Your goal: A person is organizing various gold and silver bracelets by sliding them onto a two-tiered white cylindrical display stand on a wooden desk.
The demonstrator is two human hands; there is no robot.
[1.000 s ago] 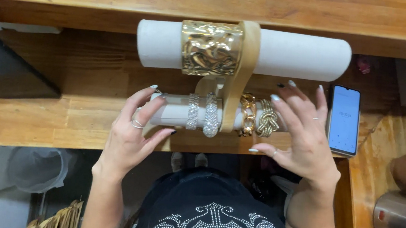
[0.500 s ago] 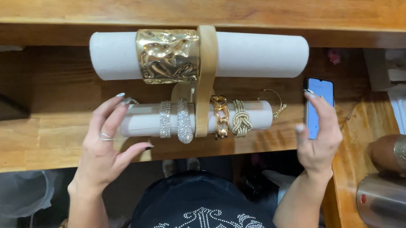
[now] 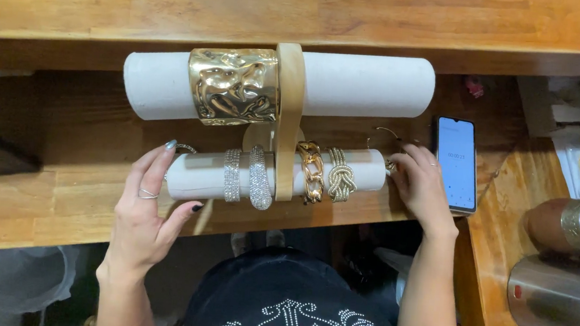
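Right hand (image 3: 422, 185) had come off the smartphone (image 3: 456, 163) since the earlier frame and moved back to the right end of the lower roll (image 3: 275, 177), while the left hand (image 3: 150, 203) stayed at the roll's left end. Lower white roll lay horizontal on the wooden stand (image 3: 287, 114), over the front edge of the wooden counter (image 3: 36, 190), carrying two rhinestone bangles (image 3: 247, 176) left of the post and a gold chain bracelet (image 3: 310, 172) plus a gold knot bracelet (image 3: 341, 174) right of it. Left-hand fingers were spread and loosely curved, thumb under the roll end, index along its top, cradling rather than clamping. Right-hand fingers were curled at the roll's end near a thin wire bangle (image 3: 385, 133); whether they pinched anything could not be told, as the fingertips were hidden. Judging from this, steadying went best with both ends supported evenly and the roll kept level, so the bracelets did not slide off an end. Above sat the upper white roll (image 3: 367, 86) with a wide hammered gold cuff (image 3: 234, 86). Phone lay face up just right of the right hand, screen lit. Metal tumblers (image 3: 566, 278) stood well apart at the far right.
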